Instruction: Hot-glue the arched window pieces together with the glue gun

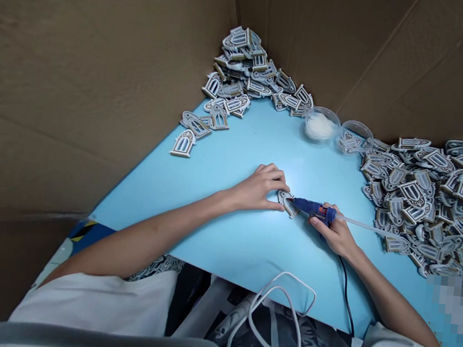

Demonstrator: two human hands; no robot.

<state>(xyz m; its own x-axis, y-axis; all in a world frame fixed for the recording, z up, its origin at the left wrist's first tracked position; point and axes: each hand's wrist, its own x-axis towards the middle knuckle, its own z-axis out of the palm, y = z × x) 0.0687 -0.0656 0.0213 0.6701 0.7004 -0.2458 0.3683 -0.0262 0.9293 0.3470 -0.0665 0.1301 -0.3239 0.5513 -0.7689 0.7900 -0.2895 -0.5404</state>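
Note:
My left hand [260, 188] steadies a small arched window-shaped piece [285, 205] on the table, its thumb and fingers at the left edge of the piece. A blue hot glue gun [314, 208] is gripped in my right hand [337, 234]. Its nozzle points left and meets the upper part of the piece, though I cannot make out any glue there. From the back of the gun a long translucent glue stick [367, 227] sticks out to the right. A black cord [346, 291] runs from beneath my right hand toward the table's front edge.
Window-shaped pieces form a pile [242, 60] at the far corner and a larger pile [429, 198] on the right. Two clear tubs stand between: one tub [321, 126] with white material, another tub [355, 137] with pieces. Cardboard walls [122, 75] surround the blue table [217, 237]. A white cable [273, 289] loops in front.

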